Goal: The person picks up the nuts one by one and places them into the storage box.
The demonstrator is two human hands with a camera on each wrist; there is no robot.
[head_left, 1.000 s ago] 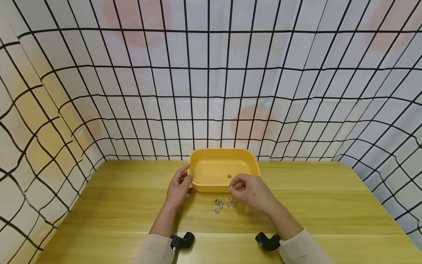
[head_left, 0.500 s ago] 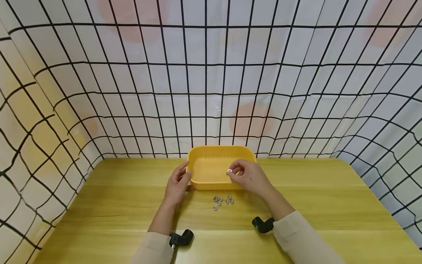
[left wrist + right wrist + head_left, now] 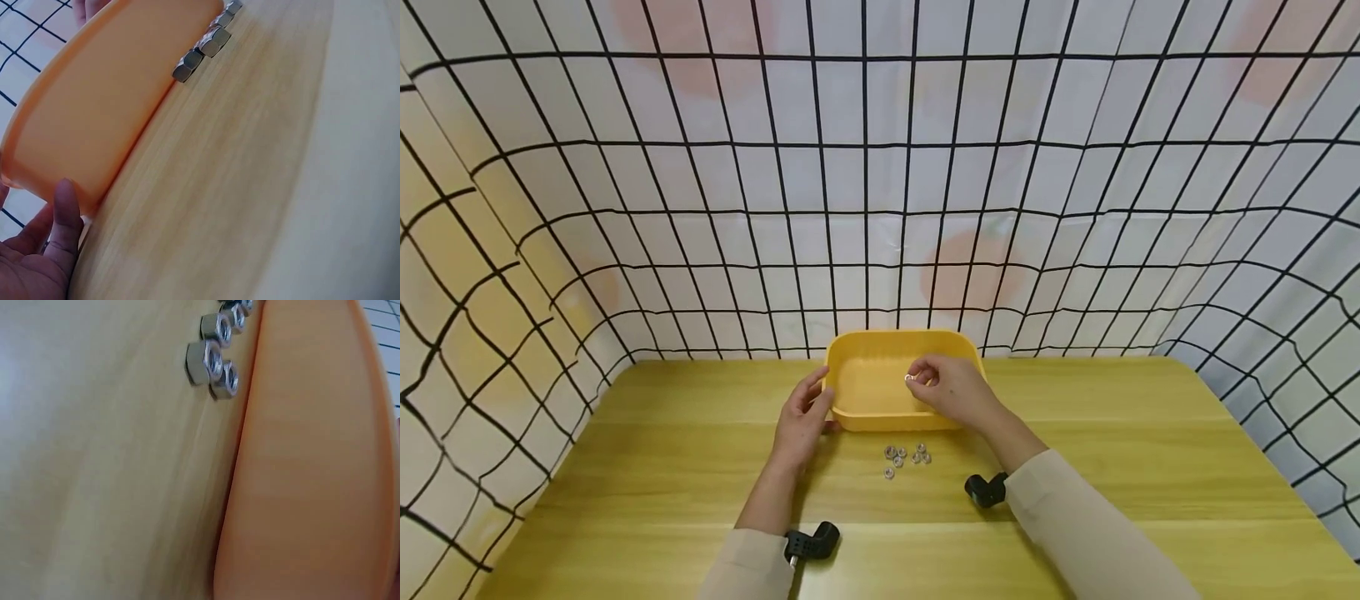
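Note:
Over the inside of the yellow plastic tray [image 3: 887,422], my right hand [image 3: 953,390] pinches a small metal nut [image 3: 909,379] between thumb and forefinger. My left hand [image 3: 801,421] rests against the tray's left end, its fingers fairly straight. In the left wrist view the left thumb [image 3: 65,215] lies straight along the tray's wall. Several hex nuts [image 3: 917,457] lie loose on the table just in front of the tray. The right wrist view shows nuts [image 3: 212,361] beside the tray wall [image 3: 306,456]; the right fingers are mostly out of that view.
The wood-grain table [image 3: 1112,467] extends to both sides and in front of the tray. Behind it stands a white wall sheet with a black grid [image 3: 850,183], which also closes off both sides. Black cuff cameras [image 3: 812,542] sit at both wrists.
My right hand has carried the pinched nut from the tray's front rim inward over the tray and slightly left. The left hand stays at the tray's end; the loose nuts on the table lie unchanged.

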